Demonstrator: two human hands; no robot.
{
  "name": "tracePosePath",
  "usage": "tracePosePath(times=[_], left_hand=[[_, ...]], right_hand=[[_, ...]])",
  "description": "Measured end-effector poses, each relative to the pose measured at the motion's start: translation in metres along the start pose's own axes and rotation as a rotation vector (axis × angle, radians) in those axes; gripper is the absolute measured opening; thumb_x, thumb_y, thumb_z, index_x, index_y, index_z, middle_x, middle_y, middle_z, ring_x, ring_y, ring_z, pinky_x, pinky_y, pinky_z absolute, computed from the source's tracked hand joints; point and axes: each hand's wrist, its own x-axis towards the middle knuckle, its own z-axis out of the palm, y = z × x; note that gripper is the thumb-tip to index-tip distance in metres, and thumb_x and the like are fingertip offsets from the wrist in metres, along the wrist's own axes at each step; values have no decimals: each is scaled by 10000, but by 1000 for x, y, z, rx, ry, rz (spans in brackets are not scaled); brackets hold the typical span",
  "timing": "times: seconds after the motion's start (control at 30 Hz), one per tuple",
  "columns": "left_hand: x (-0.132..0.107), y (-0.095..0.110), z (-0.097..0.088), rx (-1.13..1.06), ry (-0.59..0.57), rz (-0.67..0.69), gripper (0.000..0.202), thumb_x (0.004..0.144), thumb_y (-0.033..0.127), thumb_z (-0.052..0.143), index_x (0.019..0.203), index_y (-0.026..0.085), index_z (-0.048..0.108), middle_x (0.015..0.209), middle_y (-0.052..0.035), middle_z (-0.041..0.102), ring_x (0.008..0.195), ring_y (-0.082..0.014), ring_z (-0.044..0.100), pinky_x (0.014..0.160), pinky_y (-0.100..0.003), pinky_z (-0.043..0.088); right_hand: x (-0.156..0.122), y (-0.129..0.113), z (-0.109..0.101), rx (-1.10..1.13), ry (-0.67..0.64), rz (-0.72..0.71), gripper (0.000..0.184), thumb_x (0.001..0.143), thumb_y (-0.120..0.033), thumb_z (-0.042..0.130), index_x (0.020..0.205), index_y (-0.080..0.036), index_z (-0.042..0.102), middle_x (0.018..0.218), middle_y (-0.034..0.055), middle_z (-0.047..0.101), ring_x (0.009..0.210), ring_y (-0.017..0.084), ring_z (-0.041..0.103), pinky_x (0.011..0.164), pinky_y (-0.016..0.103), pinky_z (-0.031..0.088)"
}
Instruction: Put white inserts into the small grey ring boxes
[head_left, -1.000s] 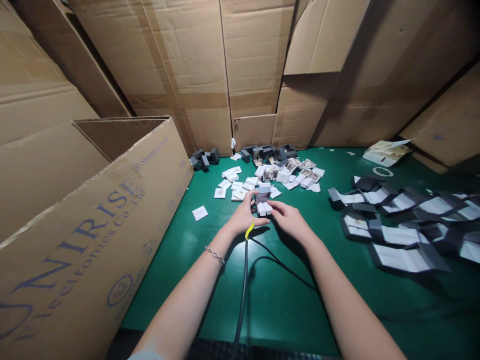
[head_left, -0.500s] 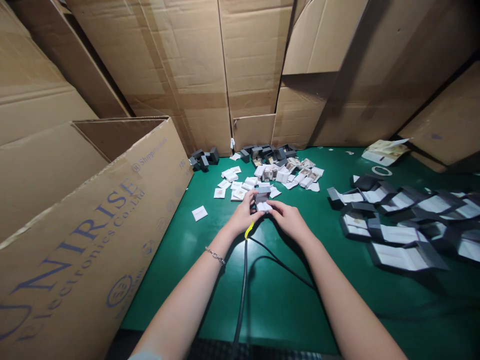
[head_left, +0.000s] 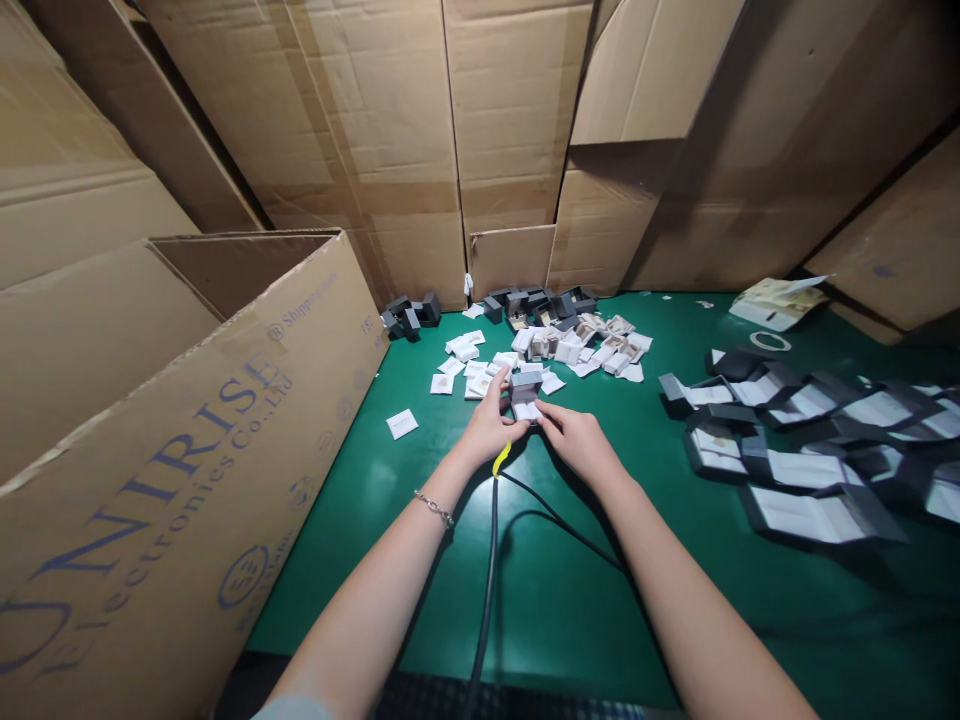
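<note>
A small grey jewelry box (head_left: pixel 526 396) with a white lining stands with its lid up between my two hands, in the middle of the head view. My left hand (head_left: pixel 491 425) grips its left side, thumb at the near edge and fingers along the side. On the right, my right hand (head_left: pixel 574 435) pinches the near right corner with thumb and fingertips. Just beyond the box lie white packets and inserts (head_left: pixel 478 380). Below my left hand, a yellow tag (head_left: pixel 502 459) sits on a black cable (head_left: pixel 491 560).
An open cardboard carton (head_left: pixel 300 400) fills the left. Dark boxes (head_left: pixel 411 315) and white inserts (head_left: pixel 570 345) are heaped at the back. Several opened dark boxes with white lining (head_left: pixel 810 510) cover the right side. A white ring (head_left: pixel 770 341) and a packet (head_left: pixel 780 303) lie back right.
The view has shifted very slightly. My left fingers have lifted a little along the side of the jewelry box, which stays in both hands with its lid up.
</note>
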Motion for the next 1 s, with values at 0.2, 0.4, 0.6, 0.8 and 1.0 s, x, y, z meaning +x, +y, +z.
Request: tracePosePath(times=[0.2, 0.4, 0.6, 0.8, 1.0], left_hand=[[2, 0, -2, -88, -9, -43, 958, 621, 153, 714, 1409, 287, 185, 1421, -165, 298, 1199, -318, 456, 819, -370, 515], [9, -10, -7, -295, -90, -128, 1014, 530, 130, 777, 1385, 305, 259, 1469, -122, 237, 1310, -367, 290, 972, -484, 403], [11, -10, -15, -397, -192, -127, 949, 543, 111, 756, 1372, 248, 315, 1471, -126, 238, 1337, -314, 258, 1086, -474, 241], [11, -8, -17, -444, -222, -27, 789, 613, 103, 688, 1333, 205, 382, 1416, -108, 355, 1343, -247, 266, 1126, -404, 186], [12, -8, -13, -428, -187, -54, 805, 591, 88, 677, 1328, 191, 370, 1411, -127, 345, 1331, -278, 284, 1105, -441, 222]], right_hand=[[0, -2, -3, 6, -9, 25, 302, 829, -245, 486, 1075, -233, 662, 1052, 45, 681, 970, 212, 638, 852, 296, 486], [2, -4, -9, 153, -48, 159, 274, 780, -230, 559, 1024, -232, 685, 1033, 28, 682, 1000, 206, 627, 872, 283, 478], [3, -5, -11, 210, -91, 218, 304, 763, -221, 570, 1048, -212, 673, 1028, 38, 684, 986, 201, 633, 875, 283, 475], [2, -6, -11, 230, -93, 235, 323, 763, -218, 560, 1067, -193, 664, 1041, 49, 683, 983, 193, 634, 885, 282, 468], [2, -2, -10, 236, -82, 235, 318, 757, -223, 559, 1054, -211, 670, 1044, 38, 683, 987, 189, 631, 900, 290, 458]])
